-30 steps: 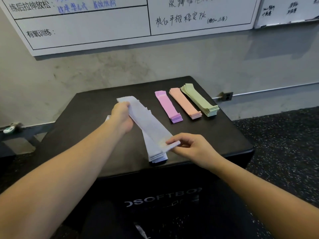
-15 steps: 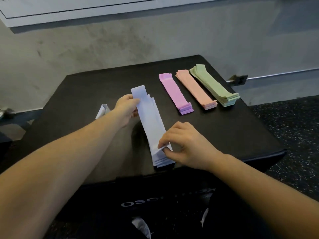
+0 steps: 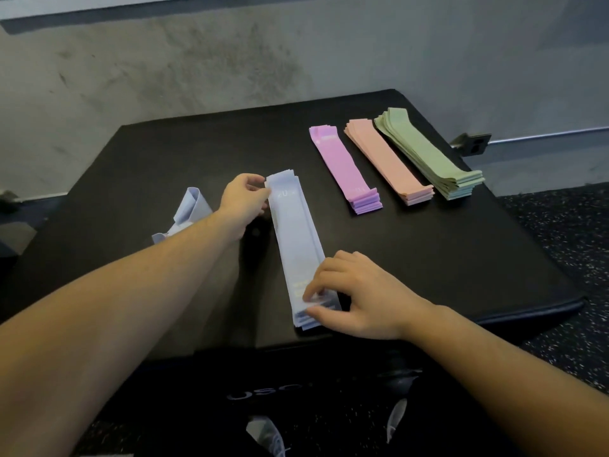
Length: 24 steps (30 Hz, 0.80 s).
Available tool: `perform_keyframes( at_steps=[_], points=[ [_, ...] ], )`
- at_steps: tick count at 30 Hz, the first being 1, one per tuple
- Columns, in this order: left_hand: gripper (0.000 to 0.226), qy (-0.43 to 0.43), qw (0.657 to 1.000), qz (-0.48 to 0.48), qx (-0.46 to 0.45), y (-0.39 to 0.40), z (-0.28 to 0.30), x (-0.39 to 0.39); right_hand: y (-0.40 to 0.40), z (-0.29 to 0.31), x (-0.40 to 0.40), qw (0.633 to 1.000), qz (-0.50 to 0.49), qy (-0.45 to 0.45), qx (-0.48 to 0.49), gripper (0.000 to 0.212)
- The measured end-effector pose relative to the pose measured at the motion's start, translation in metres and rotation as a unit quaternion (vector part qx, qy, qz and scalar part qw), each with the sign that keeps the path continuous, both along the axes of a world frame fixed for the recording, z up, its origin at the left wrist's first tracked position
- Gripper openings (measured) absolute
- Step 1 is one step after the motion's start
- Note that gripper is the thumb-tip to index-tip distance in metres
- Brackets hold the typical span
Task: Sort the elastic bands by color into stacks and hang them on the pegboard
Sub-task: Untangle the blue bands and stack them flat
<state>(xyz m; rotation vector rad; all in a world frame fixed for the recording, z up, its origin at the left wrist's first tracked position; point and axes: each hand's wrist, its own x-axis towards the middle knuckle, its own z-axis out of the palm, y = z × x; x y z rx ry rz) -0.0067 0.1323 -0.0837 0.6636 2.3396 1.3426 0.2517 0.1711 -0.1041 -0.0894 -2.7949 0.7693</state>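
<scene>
So the pale blue stack (image 3: 296, 245) lies mid-desk, long axis running roughly 11 to 5 o'clock. Left hand (image 3: 242, 201) pinches the far end, right hand (image 3: 354, 296) pinches the near end. Loose blue band (image 3: 191, 209) sits at 9 o'clock, nearer the left.

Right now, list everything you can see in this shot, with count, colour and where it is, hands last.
Pale blue band stack: one, pale blue, middle of the box.
Loose band: at least one, pale blue, crumpled, left, behind the forearm.
Purple stack: one, right of centre.
Pink stack: one, beside the purple.
Green stack: one, far right.
Box: one, black, padded.
Wall: grey, behind.
Left hand: pinches the blue stack's far end.
Right hand: grips its near end.
</scene>
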Motion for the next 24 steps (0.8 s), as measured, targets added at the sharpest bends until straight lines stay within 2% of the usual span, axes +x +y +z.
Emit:
perform_keyframes(
  at_steps=[3, 5, 7, 9, 11, 14, 18, 21, 24],
  points=[
    [0.019, 0.118, 0.992, -0.042, -0.014, -0.022, 0.005, 0.0, 0.002, 0.008, -0.009, 0.999, -0.024, 0.028, -0.037, 0.032],
    [0.018, 0.223, 0.972, -0.076, -0.027, -0.045, 0.008, -0.008, 0.002, 0.015, -0.019, 0.996, -0.041, 0.038, -0.063, 0.029],
    [0.025, 0.331, 0.938, -0.077, -0.074, -0.067, 0.007, -0.022, 0.0, 0.02, -0.029, 0.995, -0.05, 0.04, -0.081, 0.025],
    [0.039, 0.361, 0.923, -0.047, -0.125, -0.087, 0.004, -0.036, -0.003, 0.022, -0.039, 0.994, -0.055, 0.041, -0.086, 0.018],
    [0.053, 0.328, 0.93, -0.016, -0.163, -0.106, -0.001, -0.051, -0.009, 0.023, -0.049, 0.991, -0.061, 0.044, -0.109, 0.014],
    [0.059, 0.212, 0.963, -0.012, -0.168, -0.129, -0.01, -0.067, -0.019, 0.023, -0.061, 0.987, -0.067, 0.043, -0.142, 0.016],
    [0.045, 0.158, 0.974, -0.027, -0.16, -0.14, -0.015, -0.072, -0.029, 0.024, -0.075, 0.988, -0.052, 0.006, -0.144, 0.018],
    [0.028, 0.125, 0.988, -0.002, -0.096, -0.141, -0.011, -0.069, -0.032, 0.024, -0.079, 0.986, -0.06, -0.014, -0.155, 0.019],
    [0.023, 0.069, 0.997, 0.023, -0.024, -0.146, 0.004, -0.057, -0.036, 0.029, -0.081, 0.982, -0.072, -0.015, -0.172, 0.02]
  ],
)
